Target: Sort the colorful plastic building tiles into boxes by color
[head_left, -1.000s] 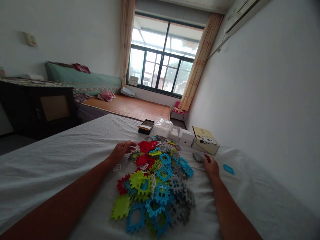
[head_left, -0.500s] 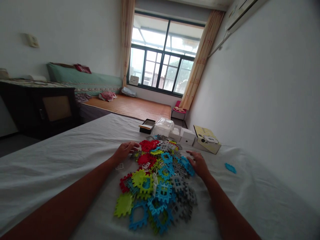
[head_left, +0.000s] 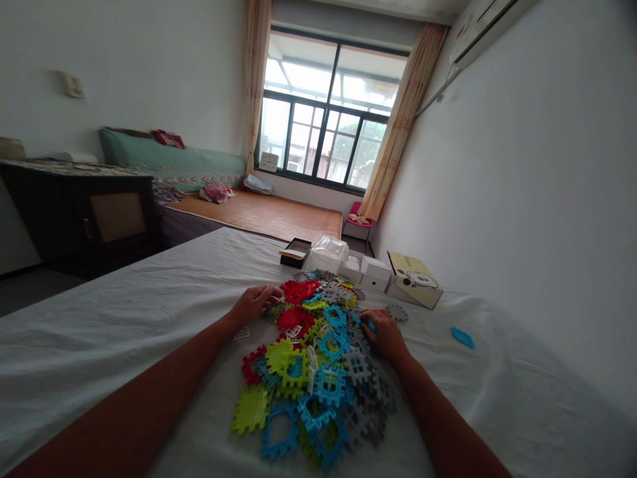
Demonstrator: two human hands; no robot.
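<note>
From where I stand, the right hand (head_left: 385, 326) has shifted most. A second ago it was right of the pile (head_left: 318, 358) of toothed plastic pieces, its fingertips at a flat grey piece (head_left: 398, 313). Now it is on the pile's right edge, right of the centre of the frame, fingers bent over a blue piece (head_left: 369, 324); I cannot tell whether they pinch it. Half a second ago that hand was already over there, but spread wider and raised, with the grey piece out of sight behind it. Now the grey piece shows again, lying alone on the white sheet (head_left: 149, 312) just beyond the knuckles.

The left hand (head_left: 259, 302) has hardly moved. It stays at the pile's upper left, fingers loosely stretched beside the red pieces (head_left: 298, 291), though I cannot tell if the tips pinch anything. A small white lattice piece (head_left: 241, 332) lies just below it, where it was.

The heap fills the lower middle of the frame, much as before. Off at the right, the lone blue plate (head_left: 462, 337) lies untouched, nearer the frame's edge than the yellow box (head_left: 414, 279), which has also stayed put.
</note>
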